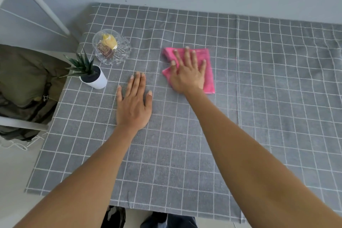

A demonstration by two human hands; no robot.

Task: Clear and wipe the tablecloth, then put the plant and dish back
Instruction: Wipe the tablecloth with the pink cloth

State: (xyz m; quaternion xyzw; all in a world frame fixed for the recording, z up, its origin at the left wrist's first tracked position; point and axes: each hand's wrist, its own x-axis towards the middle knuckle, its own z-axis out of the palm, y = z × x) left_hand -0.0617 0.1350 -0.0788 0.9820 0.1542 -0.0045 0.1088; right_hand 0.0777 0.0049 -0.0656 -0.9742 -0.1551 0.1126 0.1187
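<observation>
Wiping step in hand. Right hand (pixel 187 72) lies flat on the pink cloth (pixel 207 69), fingers (pixel 193 57) spread and pressing down, not pinching; the cloth is folded, one corner bunched under the thumb side. Left hand (pixel 134 104) lies palm-down on the grey checked tablecloth (pixel 268 79), just left of the cloth, its three middle fingers together, thumb and little finger out, holding nothing.

Plant (pixel 90 72), in a white pot, stands at the left edge of the bench. Glass dish (pixel 112 47), with something yellow and brown inside, sits just behind it. Close to each other; cannot tell whether they touch. Both well apart from the cloth. A chair with a green bag (pixel 27 83) stands to the left of the bench.

Judgement: middle and right of the tablecloth are open for wiping; the left corner under plant and dish cannot be reached while they stand there.

To do it well:
- Keep the left palm pinning the tablecloth, which will likely ruck or slide under a dragged cloth.
- Stroke away from the pinned spot, overlapping passes, following the grid lines.
- Keep the cloth flat; refold the bunched corner.
- Stop strokes short of the plant, a narrow pot that looks easy to tip.
</observation>
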